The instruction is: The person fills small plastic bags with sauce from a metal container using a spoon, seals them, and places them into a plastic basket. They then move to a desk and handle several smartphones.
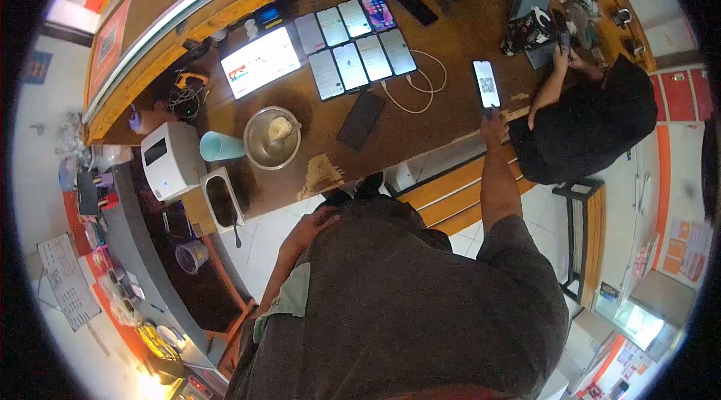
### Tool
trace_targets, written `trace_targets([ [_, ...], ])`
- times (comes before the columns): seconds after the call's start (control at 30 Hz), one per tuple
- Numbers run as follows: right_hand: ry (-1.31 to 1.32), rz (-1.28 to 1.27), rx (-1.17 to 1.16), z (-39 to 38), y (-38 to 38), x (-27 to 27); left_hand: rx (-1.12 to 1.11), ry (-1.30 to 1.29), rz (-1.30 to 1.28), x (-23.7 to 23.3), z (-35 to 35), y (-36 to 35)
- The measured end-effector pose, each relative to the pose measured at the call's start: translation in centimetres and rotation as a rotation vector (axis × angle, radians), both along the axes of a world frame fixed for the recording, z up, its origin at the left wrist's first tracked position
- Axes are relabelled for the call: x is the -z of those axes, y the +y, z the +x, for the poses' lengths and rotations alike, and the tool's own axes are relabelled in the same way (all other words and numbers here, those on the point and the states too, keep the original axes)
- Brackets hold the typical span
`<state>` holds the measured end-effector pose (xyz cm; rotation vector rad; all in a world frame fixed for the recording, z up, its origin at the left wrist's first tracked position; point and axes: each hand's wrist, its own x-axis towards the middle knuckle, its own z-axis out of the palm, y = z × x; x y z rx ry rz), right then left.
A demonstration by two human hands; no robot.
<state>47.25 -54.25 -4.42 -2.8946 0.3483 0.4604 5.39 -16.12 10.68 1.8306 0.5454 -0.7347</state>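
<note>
My right hand [493,127] reaches out over the table's front edge and grips the lower end of a smartphone [487,83]. Its lit white screen shows a QR code. My left hand [321,223] rests on my lap below the table, fingers laid along the dark clothing and holding nothing I can see. On the table, left of the held phone, several phones with lit screens [363,57] lie side by side in two rows. A dark phone [361,120] lies nearer to me, and another dark phone [416,8] is further back.
A tablet [260,62] glows left of the phones. Nearby are a metal bowl [251,146] with food and a spoon, a mint cup [221,146], a white box-shaped device [171,160] and white cables [429,99]. At right, a person in black [593,118] holds a dark object.
</note>
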Motion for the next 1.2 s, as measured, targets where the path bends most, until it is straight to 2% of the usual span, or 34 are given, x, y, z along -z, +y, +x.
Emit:
trace_targets([
  [0.07,-0.069,0.021,0.003,0.5,-0.6,1.2,-0.011,-0.016,0.001,1.8,-0.5,0.0],
  [0.17,-0.044,0.054,0.045,0.2,0.9,-1.6,-0.01,0.014,0.074,2.8,-1.8,0.0],
  [0.2,-0.09,0.083,-0.034,1.7,-0.3,0.4,-0.039,-0.016,0.029,2.8,-2.4,0.1],
  [0.3,-0.194,0.122,-0.078,3.8,-0.2,1.7,-0.1,-0.1,-0.005,1.4,-3.3,-0.1],
  [0.33,-0.286,0.146,-0.312,7.7,-3.5,8.5,-0.114,-0.147,-0.001,0.8,-3.6,-0.2],
  [0.37,-0.286,0.156,-0.333,10.3,-5.5,11.7,-0.136,-0.149,0.008,0.6,-4.2,-0.4],
  [0.43,-0.285,0.557,-0.194,13.3,-7.4,14.9,-0.239,-0.022,-0.035,0.4,-4.8,-0.7],
  [0.47,-0.33,0.402,-0.172,8.7,-2.8,8.0,-0.247,-0.018,-0.036,1.0,-5.3,-0.7],
  [0.5,-0.324,0.397,-0.176,8.5,-2.7,8.0,-0.277,-0.052,-0.082,2.3,-5.9,-0.8],
  [0.57,-0.34,0.141,-0.163,8.7,-1.7,7.4,-0.317,-0.089,-0.132,4.3,-6.7,-1.1],
  [0.67,-0.49,0.182,-0.291,6.9,0.5,7.2,-0.375,-0.106,-0.254,5.2,-6.7,-1.0],
  [0.77,-0.327,0.172,-0.246,3.3,6.7,2.3,-0.289,-0.05,-0.167,2.8,-5.1,-0.9],
  [0.8,-0.38,0.175,-0.21,1.1,8.8,0.0,-0.291,-0.061,-0.196,1.8,-4.4,-1.0],
  [0.83,-0.379,0.18,-0.208,-0.5,10.9,0.3,-0.292,-0.074,-0.223,1.3,-4.0,-1.1],
  [0.9,-0.769,-0.197,-0.106,-2.9,15.1,1.2,-0.292,-0.084,-0.231,2.5,-4.1,-1.0],
  [0.97,-0.714,-0.057,-0.431,-6.4,18.7,1.0,-0.295,-0.095,-0.244,3.7,-4.0,-0.8],
  [1.0,-0.419,0.229,-0.651,-8.9,20.8,-3.3,-0.257,-0.118,-0.208,4.1,-4.1,-0.7],
  [1.07,-0.149,0.479,-0.789,-12.8,25.3,-3.8,-0.231,-0.139,-0.172,3.9,-4.1,-0.9],
  [1.13,0.06,0.266,-0.832,-16.1,28.5,-6.3,-0.306,-0.091,-0.213,2.7,-3.8,-1.4],
  [1.2,0.01,0.247,-0.834,-17.0,29.4,-5.0,-0.349,-0.077,-0.234,2.2,-4.3,-1.5],
])
